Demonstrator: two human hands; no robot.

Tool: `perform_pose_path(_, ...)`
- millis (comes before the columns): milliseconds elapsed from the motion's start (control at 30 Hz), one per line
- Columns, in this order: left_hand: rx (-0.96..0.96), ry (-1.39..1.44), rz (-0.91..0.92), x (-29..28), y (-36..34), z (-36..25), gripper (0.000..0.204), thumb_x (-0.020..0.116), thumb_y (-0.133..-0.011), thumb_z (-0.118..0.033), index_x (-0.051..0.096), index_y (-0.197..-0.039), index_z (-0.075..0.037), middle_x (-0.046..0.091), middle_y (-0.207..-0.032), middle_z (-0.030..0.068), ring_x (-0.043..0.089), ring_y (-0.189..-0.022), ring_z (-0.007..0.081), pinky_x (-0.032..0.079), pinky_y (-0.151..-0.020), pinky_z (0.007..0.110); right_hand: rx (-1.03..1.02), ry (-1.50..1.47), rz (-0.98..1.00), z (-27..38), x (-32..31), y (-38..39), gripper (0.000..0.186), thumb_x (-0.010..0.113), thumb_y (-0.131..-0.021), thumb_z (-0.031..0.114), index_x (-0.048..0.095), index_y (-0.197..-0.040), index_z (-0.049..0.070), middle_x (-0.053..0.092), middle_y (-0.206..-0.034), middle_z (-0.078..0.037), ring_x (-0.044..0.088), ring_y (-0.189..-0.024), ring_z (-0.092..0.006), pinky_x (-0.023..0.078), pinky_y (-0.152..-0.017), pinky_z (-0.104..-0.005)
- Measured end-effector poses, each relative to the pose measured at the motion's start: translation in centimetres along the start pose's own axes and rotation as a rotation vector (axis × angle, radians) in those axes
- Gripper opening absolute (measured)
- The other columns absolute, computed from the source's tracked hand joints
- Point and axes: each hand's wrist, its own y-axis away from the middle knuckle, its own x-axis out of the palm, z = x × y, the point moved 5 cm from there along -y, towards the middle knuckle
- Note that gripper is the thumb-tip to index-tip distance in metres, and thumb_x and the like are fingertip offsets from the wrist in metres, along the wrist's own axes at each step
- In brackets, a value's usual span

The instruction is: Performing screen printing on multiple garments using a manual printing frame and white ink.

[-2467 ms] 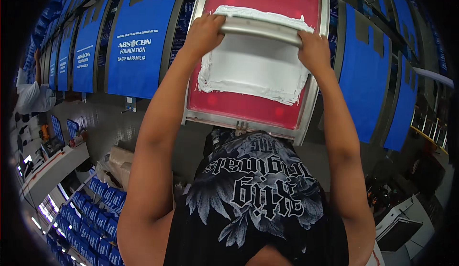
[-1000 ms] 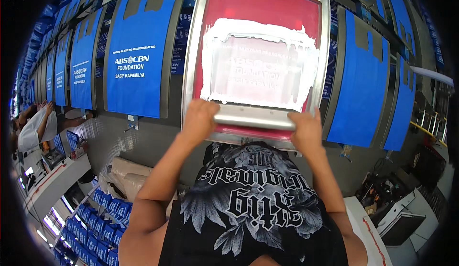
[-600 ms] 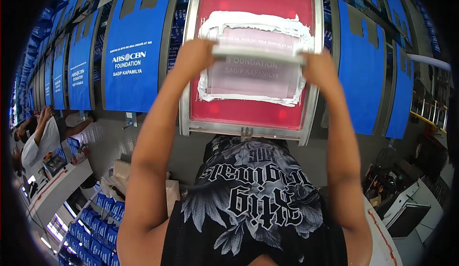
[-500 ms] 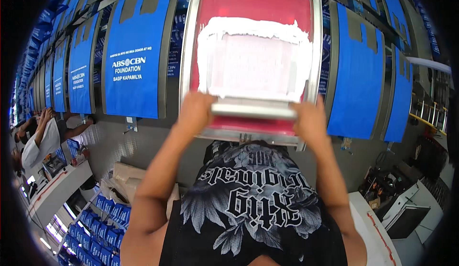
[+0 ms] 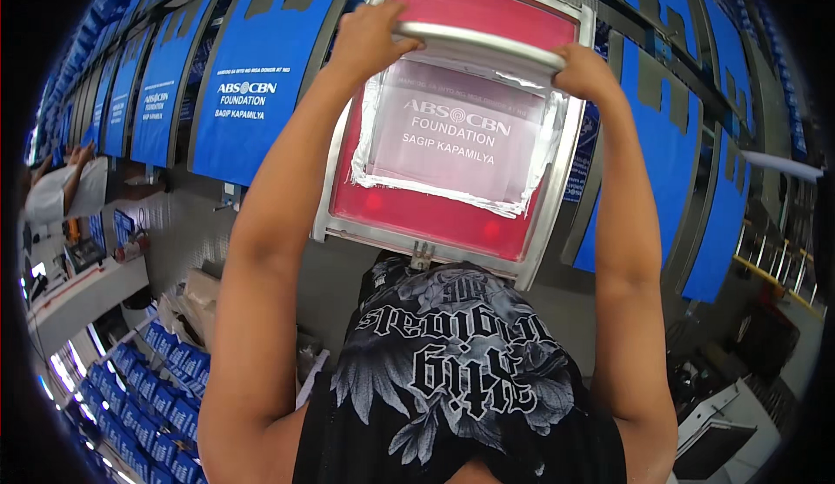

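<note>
A metal-framed printing screen (image 5: 557, 197) with red mesh lies in front of me. Across its far part is a long silver-grey squeegee (image 5: 478, 40). My left hand (image 5: 370, 39) is closed on its left end, and my right hand (image 5: 583, 73) grips the right end. White ink (image 5: 435, 206) rims the pale window in the middle of the mesh, thickest along its sides and near edge. Through that window pale lettering shows. The squeegee's blade and the ink right beneath it are mostly hidden from me.
Blue fabric panels (image 5: 265, 84) on grey boards stand in a row to the left; more blue panels (image 5: 639, 171) line the right. Another person (image 5: 74, 184) works at the far left. Several blue pieces (image 5: 143, 380) sit on a lower-left rack. A metal clamp (image 5: 423, 256) is at the screen's near edge.
Both hands have pushed the squeegee from the near part of the screen to its far part. The white layer over the window has thinned, and lettering now shows there.
</note>
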Motion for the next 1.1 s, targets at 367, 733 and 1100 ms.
perform_pose_path(367,-0.716,1.238,0.944,8.7,37.5,-12.5,0.047,0.056,-0.088,-0.045,0.065,-0.085,0.001,0.061,-0.067,0.0054,0.053,-0.066,0.0099,0.044,-0.061,0.027,-0.071,0.024,0.161,-0.1,1.9,-4.3,0.051,0.065,-0.055,0.008,0.064,-0.105,0.005,0.066,-0.095,-0.019,0.062,-0.089,-0.0337,0.048,-0.082,-0.0366)
perform_pose_path(733,-0.675,1.484,0.996,4.8,33.5,-14.7,0.048,0.047,-0.093,-0.047,0.062,-0.073,-0.006,0.052,-0.059,-0.0017,0.047,-0.055,0.0069,0.037,-0.050,0.021,-0.023,0.104,0.000,6.4,3.5,4.4,0.054,0.058,-0.061,0.009,0.062,-0.115,0.015,0.064,-0.106,-0.014,0.060,-0.099,-0.0309,0.048,-0.085,-0.0382)
perform_pose_path(1100,-0.815,1.169,0.983,8.5,35.2,-13.3,0.055,0.049,-0.090,-0.051,0.061,-0.069,-0.002,0.055,-0.057,0.0013,0.049,-0.050,0.0099,0.037,-0.045,0.024,-0.136,-0.006,-0.211,12.9,9.9,22.2,0.036,0.061,-0.063,0.002,0.060,-0.100,0.005,0.063,-0.089,-0.011,0.056,-0.089,-0.0296,0.042,-0.078,-0.0394)
